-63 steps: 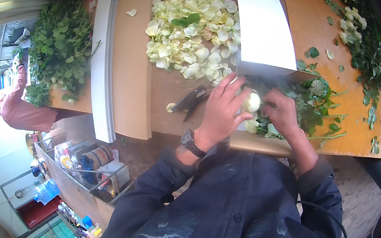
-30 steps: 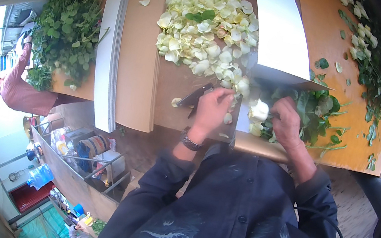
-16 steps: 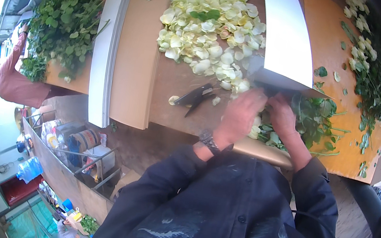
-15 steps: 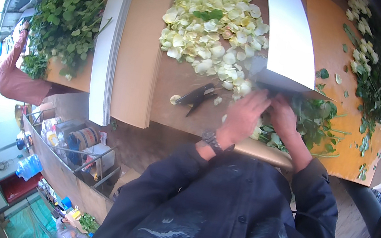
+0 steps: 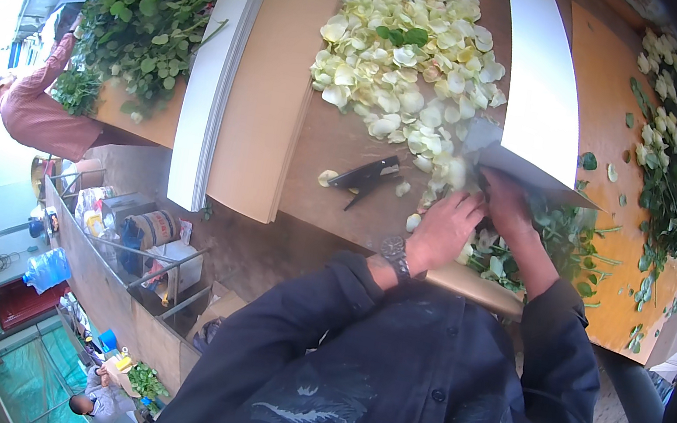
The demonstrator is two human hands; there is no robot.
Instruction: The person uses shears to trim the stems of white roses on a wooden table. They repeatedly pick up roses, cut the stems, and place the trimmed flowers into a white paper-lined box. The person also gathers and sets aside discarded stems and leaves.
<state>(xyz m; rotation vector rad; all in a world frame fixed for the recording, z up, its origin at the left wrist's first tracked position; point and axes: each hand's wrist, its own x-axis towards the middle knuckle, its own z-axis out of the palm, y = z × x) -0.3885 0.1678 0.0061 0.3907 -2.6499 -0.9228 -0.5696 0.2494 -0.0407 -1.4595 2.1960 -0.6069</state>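
My left hand (image 5: 444, 233), with a dark watch on its wrist, is closed, its fingers bent together beside the right hand; what they grip, if anything, is hidden. My right hand (image 5: 511, 211) reaches to the lower edge of a white board (image 5: 546, 76), its fingertips out of sight there. Green rose leaves (image 5: 500, 262) and stems lie under and around both hands. Left of them spreads a heap of pale cream rose petals (image 5: 406, 63) on the brown tabletop. A black stapler (image 5: 366, 179) with its arms spread rests below the heap.
Brown cardboard sheets (image 5: 274, 86) and a white board edge (image 5: 221, 87) stand to the left. Beyond lies a pile of leafy stems (image 5: 148, 13), with a co-worker (image 5: 44, 112) beside it. White roses (image 5: 656, 138) line the orange table's right side. A cluttered metal-framed bin (image 5: 137, 251) sits lower left.
The whole view has shifted slightly to the right. My left hand has drawn a little down and away from the board's edge, while the right hand's fingers now go farther out of sight.
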